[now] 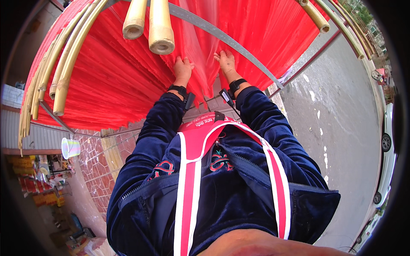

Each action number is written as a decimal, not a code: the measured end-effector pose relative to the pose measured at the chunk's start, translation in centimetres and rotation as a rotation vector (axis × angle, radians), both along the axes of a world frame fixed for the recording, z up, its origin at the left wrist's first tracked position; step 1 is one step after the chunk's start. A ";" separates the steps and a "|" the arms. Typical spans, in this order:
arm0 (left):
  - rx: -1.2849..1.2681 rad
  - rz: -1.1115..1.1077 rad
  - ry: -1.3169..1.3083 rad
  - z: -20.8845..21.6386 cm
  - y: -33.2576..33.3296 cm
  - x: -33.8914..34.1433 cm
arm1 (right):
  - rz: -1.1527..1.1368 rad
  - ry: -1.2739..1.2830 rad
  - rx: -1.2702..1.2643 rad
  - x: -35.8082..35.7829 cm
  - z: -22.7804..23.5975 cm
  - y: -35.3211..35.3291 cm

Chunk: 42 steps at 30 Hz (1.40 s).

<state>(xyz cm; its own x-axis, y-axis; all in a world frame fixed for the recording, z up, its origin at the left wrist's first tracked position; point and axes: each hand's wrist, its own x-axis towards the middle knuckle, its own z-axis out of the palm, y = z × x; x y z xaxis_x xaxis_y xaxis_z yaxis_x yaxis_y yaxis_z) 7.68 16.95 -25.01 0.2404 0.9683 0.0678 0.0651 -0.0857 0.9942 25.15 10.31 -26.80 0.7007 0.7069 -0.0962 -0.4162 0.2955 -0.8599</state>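
Bright red, finely ridged material [124, 72] hangs in folds from bamboo poles and fills the space in front of me. I cannot tell whether it is thread, cloth or thin strips. My left hand [183, 69] rests against the folds, its fingers apart and the thumb side turned inward. Close by on the right, my right hand [226, 62] touches the same material, fingers spread. Between the two hands a paler, straighter section narrows downward to a loose end. Both wrists carry black straps with small dark devices.
Two thick bamboo pole ends [161, 40] jut toward me above my hands. A curved grey metal bar [222, 38] crosses the red material. More bamboo poles [64, 81] line the left. A pale bucket [70, 148] stands at left; a wet grey road [337, 106] and parked cars [385, 145] lie right.
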 end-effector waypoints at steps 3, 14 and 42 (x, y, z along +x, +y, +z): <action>0.078 -0.060 0.080 -2.5 0.9 0.1 | 0.014 -0.483 -0.178 1.0 -1.6 0.6; -0.204 -0.053 0.001 -2.5 -0.4 -1.3 | 0.084 0.218 -0.035 0.8 -0.3 -2.1; 0.511 0.159 0.668 -2.1 -0.2 -8.5 | -0.234 -0.290 -0.453 8.5 -4.7 -6.4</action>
